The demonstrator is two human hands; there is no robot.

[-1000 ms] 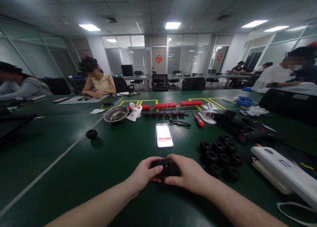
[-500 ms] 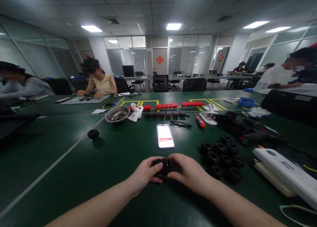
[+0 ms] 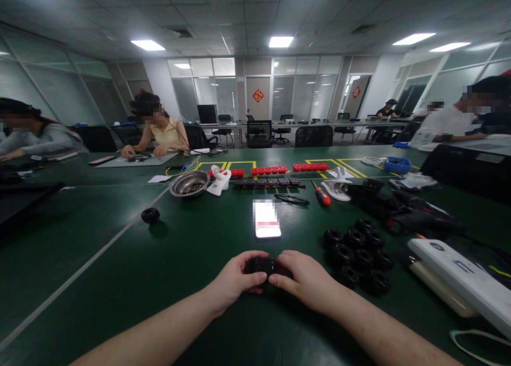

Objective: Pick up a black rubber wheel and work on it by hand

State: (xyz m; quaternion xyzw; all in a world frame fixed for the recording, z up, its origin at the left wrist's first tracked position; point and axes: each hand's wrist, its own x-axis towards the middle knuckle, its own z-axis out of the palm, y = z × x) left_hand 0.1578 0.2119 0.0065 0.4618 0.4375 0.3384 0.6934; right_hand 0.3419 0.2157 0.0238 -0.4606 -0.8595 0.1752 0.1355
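My left hand (image 3: 235, 278) and my right hand (image 3: 304, 280) meet over the green table (image 3: 131, 281), both gripping one small black round part (image 3: 262, 265) between their fingertips. Most of the part is hidden by the fingers. A cluster of several similar black round parts (image 3: 357, 253) lies just right of my right hand. One more black part (image 3: 150, 215) sits alone at the left. A phone (image 3: 266, 218) lies face up just beyond my hands.
Farther back lie a metal bowl (image 3: 189, 183), red terminal strips (image 3: 268, 170), a red-handled screwdriver (image 3: 320, 195), black glasses (image 3: 291, 198) and a black power tool (image 3: 399, 211). A white box (image 3: 465, 281) lies at the right. Other people sit at the left and right.
My hands have stayed together on the black part, with the fingers shifting slightly around it. The view has tilted a little.
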